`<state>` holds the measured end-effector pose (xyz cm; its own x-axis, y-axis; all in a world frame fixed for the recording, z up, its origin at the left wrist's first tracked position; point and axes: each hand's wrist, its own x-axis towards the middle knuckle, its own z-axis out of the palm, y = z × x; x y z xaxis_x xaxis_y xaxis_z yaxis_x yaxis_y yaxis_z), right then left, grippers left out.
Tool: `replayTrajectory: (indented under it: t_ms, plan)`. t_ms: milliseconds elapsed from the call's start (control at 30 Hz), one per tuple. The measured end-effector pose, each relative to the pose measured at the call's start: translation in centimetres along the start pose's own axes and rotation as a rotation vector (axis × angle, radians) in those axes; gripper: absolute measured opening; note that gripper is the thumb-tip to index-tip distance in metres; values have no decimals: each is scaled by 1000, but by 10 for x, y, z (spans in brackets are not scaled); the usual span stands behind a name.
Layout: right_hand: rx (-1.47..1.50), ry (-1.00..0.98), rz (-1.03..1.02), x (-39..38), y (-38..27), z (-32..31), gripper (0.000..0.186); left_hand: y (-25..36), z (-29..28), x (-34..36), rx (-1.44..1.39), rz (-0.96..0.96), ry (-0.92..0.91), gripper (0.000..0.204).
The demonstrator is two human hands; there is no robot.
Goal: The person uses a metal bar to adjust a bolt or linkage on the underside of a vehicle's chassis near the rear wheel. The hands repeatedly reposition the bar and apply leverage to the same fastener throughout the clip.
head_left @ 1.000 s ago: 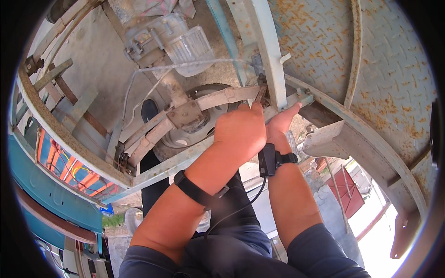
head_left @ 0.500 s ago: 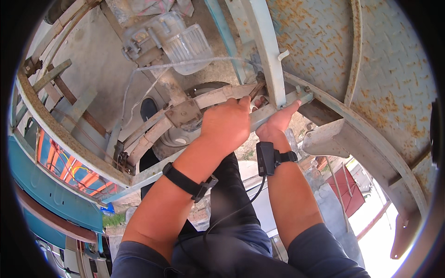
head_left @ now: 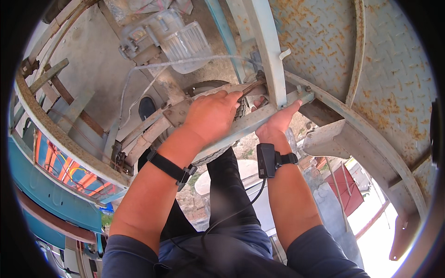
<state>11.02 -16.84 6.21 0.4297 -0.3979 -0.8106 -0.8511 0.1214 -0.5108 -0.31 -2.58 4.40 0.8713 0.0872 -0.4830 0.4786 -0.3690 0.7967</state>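
Observation:
My left hand (head_left: 214, 113) is closed, knuckles up, above a pale blue-grey metal crossbar (head_left: 236, 132). From its fingers runs a thin rusty metal rod, perhaps a wrench handle (head_left: 252, 86), whose far end lies by a dark bolt-like fitting (head_left: 260, 75) at the foot of an upright post (head_left: 266, 51). My right hand (head_left: 277, 124) wraps the crossbar from the near side, close to that post. Its thumb points up to the right, and some fingertips show beyond the bar. Whatever its palm covers is hidden.
A dusty motor (head_left: 185, 44) sits on the frame beyond my hands, with a pale corrugated cable (head_left: 185, 60) nearby. A treaded tyre (head_left: 241, 109) lies beneath the crossbar. Rusty chequer plate (head_left: 315, 46) rises at right. A curved frame rail (head_left: 69, 125) bounds the left side.
My left hand has shifted left, and more of the rod and the tyre now shows beside it. My right hand keeps its place on the crossbar.

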Motion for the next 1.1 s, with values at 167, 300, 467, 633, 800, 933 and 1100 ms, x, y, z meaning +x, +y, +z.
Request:
replayTrajectory:
  t_ms: [167,300,467,633,800,933,1100]
  plan:
    - [5,5,22,1,0,-1,84,-11,3,1,-28,-5,-13,33]
    - [-23,-3,16,2,0,-1,88,-24,7,4,-39,44,8,32]
    - [-9,33,20,-4,1,5,84,-43,8,8,-59,62,-36,32]
    - [-35,-31,-5,4,-1,-4,90,-41,10,10,-51,77,2,33]
    - [-18,-17,15,1,0,0,84,-25,11,16,-13,4,68,28]
    - [-14,-19,25,-4,-3,3,81,-25,17,24,92,-33,117,38]
    - [-56,21,14,5,1,-1,88,-28,20,27,106,-26,102,43]
